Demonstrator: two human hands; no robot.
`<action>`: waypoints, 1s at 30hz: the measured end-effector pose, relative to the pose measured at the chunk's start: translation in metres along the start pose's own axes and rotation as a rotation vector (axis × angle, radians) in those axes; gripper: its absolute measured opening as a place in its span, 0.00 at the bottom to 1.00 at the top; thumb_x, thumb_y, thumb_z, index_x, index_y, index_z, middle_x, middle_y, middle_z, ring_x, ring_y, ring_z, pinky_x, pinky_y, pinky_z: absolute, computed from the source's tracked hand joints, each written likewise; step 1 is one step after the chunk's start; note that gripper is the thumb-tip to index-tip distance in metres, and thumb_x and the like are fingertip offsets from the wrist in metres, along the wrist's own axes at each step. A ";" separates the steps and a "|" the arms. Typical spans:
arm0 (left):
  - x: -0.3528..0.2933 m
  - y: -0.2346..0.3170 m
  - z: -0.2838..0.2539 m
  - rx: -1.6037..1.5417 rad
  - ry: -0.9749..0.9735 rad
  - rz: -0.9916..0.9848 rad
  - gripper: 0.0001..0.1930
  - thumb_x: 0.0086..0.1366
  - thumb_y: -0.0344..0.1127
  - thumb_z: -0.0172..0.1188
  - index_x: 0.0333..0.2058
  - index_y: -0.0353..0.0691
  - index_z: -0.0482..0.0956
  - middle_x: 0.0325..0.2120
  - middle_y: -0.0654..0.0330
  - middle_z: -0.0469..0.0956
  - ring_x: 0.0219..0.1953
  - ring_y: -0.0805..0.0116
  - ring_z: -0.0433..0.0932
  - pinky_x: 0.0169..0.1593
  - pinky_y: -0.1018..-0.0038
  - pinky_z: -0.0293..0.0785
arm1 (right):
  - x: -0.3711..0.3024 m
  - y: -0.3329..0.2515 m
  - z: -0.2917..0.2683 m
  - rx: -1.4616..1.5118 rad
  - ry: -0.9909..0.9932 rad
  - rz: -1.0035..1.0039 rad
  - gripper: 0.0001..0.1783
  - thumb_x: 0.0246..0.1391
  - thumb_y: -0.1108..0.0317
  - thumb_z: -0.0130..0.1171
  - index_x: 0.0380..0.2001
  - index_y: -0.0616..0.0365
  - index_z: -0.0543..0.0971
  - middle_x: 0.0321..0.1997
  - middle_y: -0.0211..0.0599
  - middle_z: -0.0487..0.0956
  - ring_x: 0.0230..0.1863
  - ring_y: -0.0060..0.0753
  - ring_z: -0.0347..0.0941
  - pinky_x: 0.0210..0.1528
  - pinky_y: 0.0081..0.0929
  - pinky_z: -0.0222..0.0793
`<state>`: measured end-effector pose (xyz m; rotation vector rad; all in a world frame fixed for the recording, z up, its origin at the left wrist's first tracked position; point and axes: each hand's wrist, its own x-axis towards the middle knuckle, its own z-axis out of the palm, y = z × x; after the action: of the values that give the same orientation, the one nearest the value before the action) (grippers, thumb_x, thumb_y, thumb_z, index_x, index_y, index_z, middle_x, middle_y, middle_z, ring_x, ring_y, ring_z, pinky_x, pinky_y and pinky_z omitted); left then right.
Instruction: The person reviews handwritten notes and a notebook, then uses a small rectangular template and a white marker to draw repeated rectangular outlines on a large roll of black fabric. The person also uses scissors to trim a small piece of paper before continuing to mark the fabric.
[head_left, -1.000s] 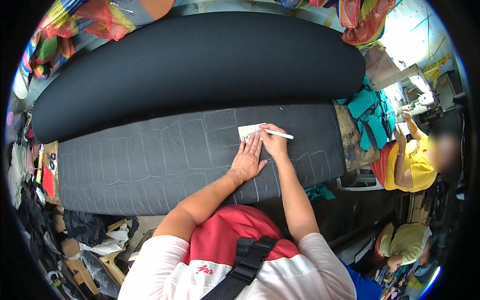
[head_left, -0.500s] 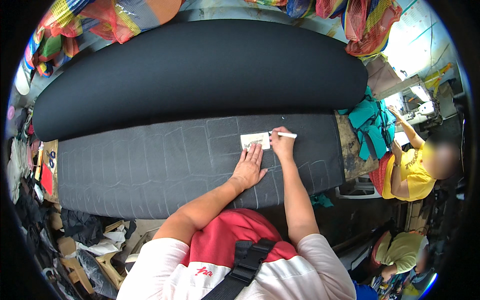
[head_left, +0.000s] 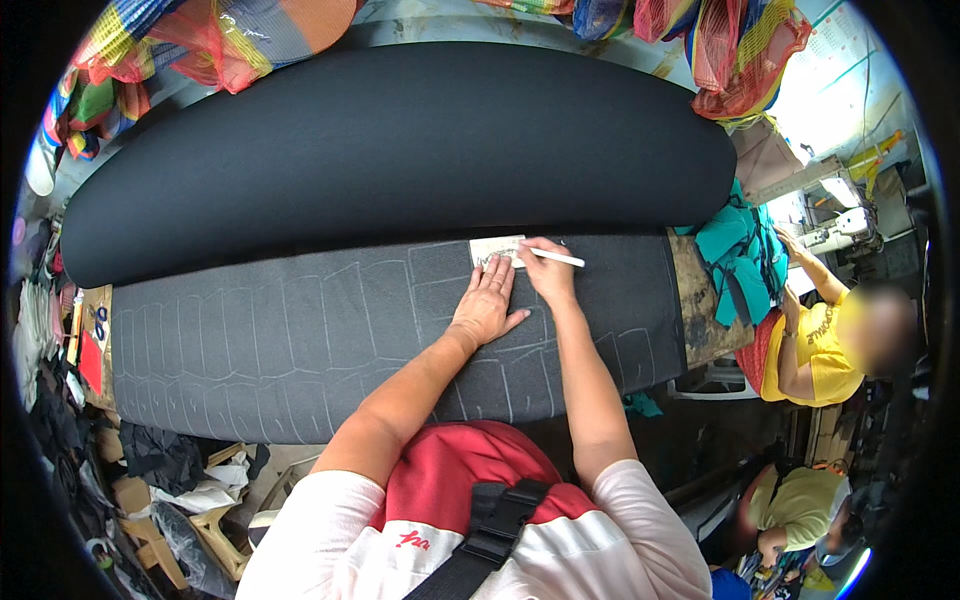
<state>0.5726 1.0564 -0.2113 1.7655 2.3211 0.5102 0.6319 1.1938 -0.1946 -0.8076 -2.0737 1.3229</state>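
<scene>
A small cream card (head_left: 487, 247) with dark handwriting lies on the dark grey fabric (head_left: 220, 345), close to the large black fabric roll (head_left: 400, 150). My left hand (head_left: 484, 308) rests flat, its fingertips pressing the card's near edge and its thumb spread out to the side. In my right hand (head_left: 550, 278) is a slim white marking pen (head_left: 562, 259), its tip at the card's right edge and partly hidden by my fingers. Pale chalk-like outlines cover much of the fabric, in rows of panel shapes left of and below the card.
Scissors (head_left: 101, 316) and a red flat item (head_left: 91, 361) lie at the table's left end. Teal fabric pieces (head_left: 738, 250) are heaped at the right end, beside a person in yellow (head_left: 815, 345) at a sewing machine (head_left: 848, 222). Coloured mesh bags (head_left: 735, 60) hang behind the roll.
The card has shifted away from me and slightly left, toward the black roll. Both hands have moved with it, the right still gripping the pen.
</scene>
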 end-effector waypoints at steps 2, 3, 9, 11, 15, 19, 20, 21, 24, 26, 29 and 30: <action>-0.001 0.000 -0.003 0.015 0.001 0.004 0.42 0.59 0.59 0.49 0.59 0.26 0.57 0.61 0.45 0.55 0.66 0.52 0.47 0.67 0.56 0.42 | 0.010 -0.003 0.020 0.047 -0.063 0.059 0.09 0.51 0.69 0.60 0.32 0.64 0.80 0.29 0.37 0.81 0.30 0.20 0.75 0.35 0.20 0.71; -0.001 0.001 -0.005 -0.004 -0.035 -0.006 0.41 0.59 0.59 0.49 0.58 0.26 0.57 0.61 0.44 0.55 0.66 0.51 0.49 0.66 0.56 0.42 | 0.014 -0.006 0.029 0.040 -0.094 0.029 0.09 0.51 0.69 0.60 0.33 0.63 0.80 0.29 0.38 0.81 0.30 0.22 0.75 0.35 0.21 0.71; 0.001 -0.002 0.000 -0.032 -0.026 0.001 0.40 0.58 0.58 0.51 0.55 0.25 0.62 0.56 0.40 0.62 0.63 0.45 0.55 0.64 0.53 0.46 | 0.023 -0.010 0.046 -0.233 -0.142 0.069 0.11 0.46 0.63 0.60 0.29 0.58 0.82 0.30 0.41 0.81 0.33 0.39 0.78 0.40 0.29 0.73; 0.000 -0.004 0.006 -0.030 0.089 0.040 0.40 0.58 0.58 0.51 0.56 0.25 0.61 0.58 0.41 0.60 0.64 0.46 0.53 0.64 0.54 0.47 | 0.024 -0.005 0.037 -0.252 -0.005 0.081 0.11 0.43 0.63 0.59 0.25 0.60 0.81 0.26 0.42 0.81 0.29 0.43 0.78 0.36 0.31 0.73; 0.001 -0.003 0.012 -0.016 0.089 0.036 0.41 0.58 0.57 0.50 0.58 0.25 0.59 0.61 0.43 0.55 0.66 0.51 0.48 0.66 0.56 0.44 | 0.021 0.006 0.013 -0.239 0.241 0.056 0.10 0.43 0.65 0.58 0.23 0.62 0.80 0.24 0.43 0.80 0.26 0.45 0.78 0.34 0.35 0.73; 0.002 0.000 0.004 -0.016 0.082 0.025 0.39 0.58 0.57 0.51 0.56 0.25 0.61 0.60 0.44 0.57 0.65 0.49 0.50 0.65 0.54 0.46 | 0.020 0.005 0.012 -0.328 0.223 0.040 0.10 0.43 0.65 0.60 0.25 0.60 0.81 0.26 0.42 0.81 0.29 0.42 0.77 0.36 0.35 0.72; 0.003 0.001 0.001 -0.018 0.074 0.019 0.39 0.58 0.56 0.51 0.56 0.25 0.61 0.60 0.44 0.57 0.65 0.49 0.50 0.65 0.54 0.45 | 0.019 0.003 0.018 -0.375 0.222 0.022 0.10 0.43 0.64 0.61 0.25 0.60 0.81 0.26 0.42 0.81 0.29 0.41 0.77 0.37 0.35 0.72; 0.004 0.002 -0.001 -0.014 -0.019 -0.009 0.39 0.58 0.56 0.50 0.56 0.25 0.62 0.60 0.44 0.57 0.65 0.49 0.49 0.65 0.54 0.44 | 0.019 0.001 0.028 -0.294 0.215 0.045 0.11 0.43 0.61 0.63 0.26 0.57 0.82 0.26 0.38 0.81 0.31 0.40 0.77 0.39 0.33 0.71; 0.006 0.002 -0.003 0.067 -0.320 -0.029 0.38 0.58 0.56 0.50 0.56 0.26 0.62 0.60 0.44 0.58 0.65 0.48 0.50 0.65 0.52 0.44 | 0.014 -0.003 0.046 -0.501 -0.027 -0.094 0.09 0.42 0.57 0.63 0.27 0.46 0.84 0.31 0.34 0.81 0.34 0.40 0.76 0.43 0.34 0.70; 0.005 0.002 -0.001 0.035 -0.174 -0.007 0.39 0.58 0.57 0.49 0.57 0.26 0.60 0.60 0.44 0.58 0.65 0.49 0.49 0.65 0.52 0.44 | 0.013 0.000 0.044 -0.576 -0.004 0.021 0.08 0.42 0.57 0.63 0.27 0.41 0.84 0.33 0.34 0.81 0.37 0.39 0.76 0.45 0.34 0.69; 0.004 0.003 0.004 0.053 0.002 -0.013 0.41 0.57 0.58 0.49 0.58 0.27 0.59 0.61 0.44 0.56 0.65 0.49 0.50 0.64 0.53 0.45 | 0.018 0.011 0.014 -0.273 0.186 0.046 0.08 0.43 0.64 0.61 0.26 0.56 0.81 0.25 0.43 0.80 0.28 0.45 0.77 0.35 0.33 0.73; 0.003 0.003 0.006 0.055 0.023 -0.015 0.41 0.58 0.58 0.49 0.58 0.27 0.59 0.61 0.45 0.56 0.65 0.50 0.51 0.64 0.54 0.46 | 0.021 0.015 0.003 -0.269 0.283 0.068 0.08 0.44 0.66 0.61 0.24 0.60 0.80 0.24 0.45 0.80 0.27 0.45 0.77 0.33 0.33 0.73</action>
<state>0.5765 1.0609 -0.2151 1.7742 2.3839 0.4704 0.6183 1.2121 -0.2071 -1.1197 -2.0312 0.9101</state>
